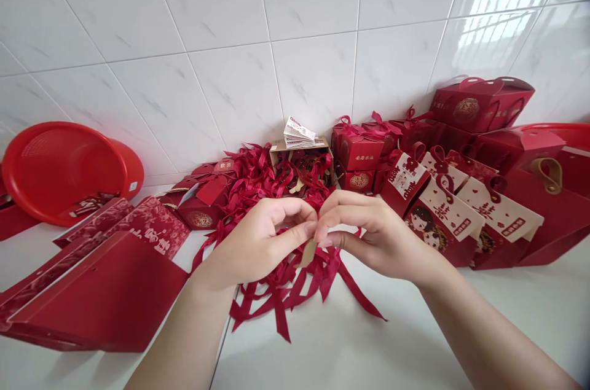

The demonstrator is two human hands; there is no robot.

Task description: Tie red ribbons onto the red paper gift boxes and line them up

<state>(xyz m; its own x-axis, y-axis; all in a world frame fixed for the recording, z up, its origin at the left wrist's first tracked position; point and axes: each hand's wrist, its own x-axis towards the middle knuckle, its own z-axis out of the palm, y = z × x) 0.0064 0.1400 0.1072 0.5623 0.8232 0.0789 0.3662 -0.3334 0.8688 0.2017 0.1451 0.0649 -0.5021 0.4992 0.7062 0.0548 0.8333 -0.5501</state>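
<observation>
My left hand [271,236] and my right hand [364,230] meet at mid-view, fingertips touching. Between them they pinch a small gold-tan strip [306,253], whose rounded end hangs below the fingers. Its upper part is hidden by my fingertips. Behind and below the hands lies a heap of dark red ribbons [253,166], with loose ends trailing onto the white table [350,341]. An open cardboard box [324,147] stands at the back of the heap, with more ribbon and a gold piece in it.
White cards [297,132] rest on the cardboard box. To the left are a red plastic basket [133,163] on its side, red bags [101,292] and small red boxes [200,209]. Ribbon-tied boxes [364,153], printed gift boxes [449,218] and larger red boxes [483,104] stand right.
</observation>
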